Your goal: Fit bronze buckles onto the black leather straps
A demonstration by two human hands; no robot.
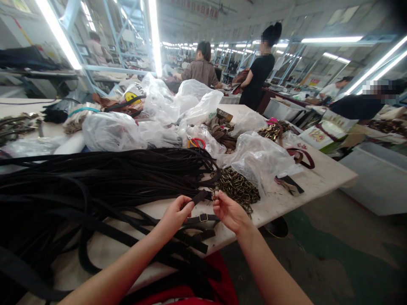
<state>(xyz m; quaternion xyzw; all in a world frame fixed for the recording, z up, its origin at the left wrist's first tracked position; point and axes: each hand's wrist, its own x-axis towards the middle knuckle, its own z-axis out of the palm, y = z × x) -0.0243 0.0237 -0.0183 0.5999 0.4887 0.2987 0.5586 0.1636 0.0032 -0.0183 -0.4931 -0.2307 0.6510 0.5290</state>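
Observation:
My left hand [178, 212] is closed on a dark strap [199, 197], its free end sticking out past the thumb. Just to the right, my right hand [230, 211] pinches a small metal buckle [215, 195] close to the strap's end. A gap shows between the strap end and the buckle. Below the hands lies another dark strap with a brass-coloured buckle [203, 217] on it. A pile of brass-coloured buckles [238, 186] sits beyond my right hand. A thick bundle of long dark straps [104, 173] spreads across the table to the left.
Clear plastic bags [254, 152] are heaped on the table [330, 178] behind the buckles. Scissors with red and orange handles [196, 143] lie among them. A dark scrap [290, 185] rests near the right edge. White bins [375, 178] stand at the right. Several people work farther back.

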